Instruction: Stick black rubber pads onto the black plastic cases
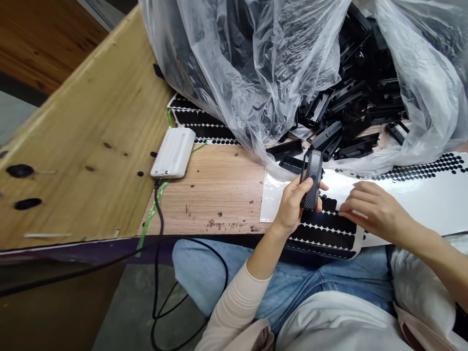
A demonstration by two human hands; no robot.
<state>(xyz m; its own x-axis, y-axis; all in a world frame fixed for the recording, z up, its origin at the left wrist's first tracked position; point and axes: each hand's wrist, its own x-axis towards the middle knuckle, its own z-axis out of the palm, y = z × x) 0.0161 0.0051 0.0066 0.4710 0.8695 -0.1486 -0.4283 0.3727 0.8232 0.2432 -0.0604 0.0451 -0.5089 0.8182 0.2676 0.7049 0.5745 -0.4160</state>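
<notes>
A black, narrow plastic casing with a ribbed, textured face (pixel 312 181) is gripped in my left hand (pixel 292 202), thumb pressed on its front. Just right of it, my right hand (pixel 373 209) has its fingers pinched together over a sheet of black round stickers (pixel 321 236). Whatever lies between those fingertips is too small to make out. The sticker sheet rests at the table's front edge above my lap. Under it lies a glossy white sheet (pixel 413 200), with rows of black dots (pixel 427 168) along its far side.
A clear plastic bag (pixel 256 63) spills several black casings (pixel 351 107) at the back. More sticker sheets (pixel 204 124) lie partly beneath it. On the left, a white power bank (pixel 173 152) with a black cable (pixel 159 214) stands near a wooden side board (pixel 91 131).
</notes>
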